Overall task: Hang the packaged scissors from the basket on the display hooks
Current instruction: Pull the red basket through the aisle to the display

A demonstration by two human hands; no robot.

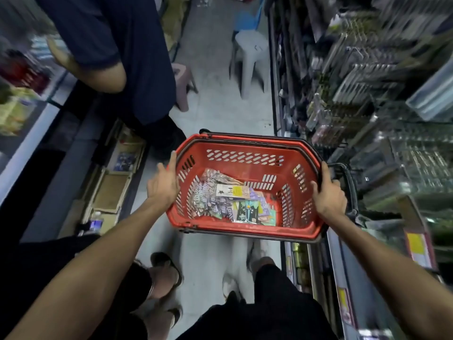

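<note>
I hold a red plastic basket [245, 143] in the air over the aisle floor. My left hand [164, 182] presses flat against its left wall with the fingers straight. On the right rim, my right hand [328, 192] grips with curled fingers. Several packaged items [232, 200] lie on the basket's bottom, purple and green cards in clear wrap; I cannot tell which are scissors. The display hooks [372, 77] with hanging packs fill the shelving on the right, blurred.
Another person in a dark blue shirt [127, 45] stands at the left, close ahead. A white plastic stool [250, 57] and a brown stool [182, 79] stand in the aisle beyond. Low shelves line the left. A second person's sandalled feet [164, 271] are beside mine.
</note>
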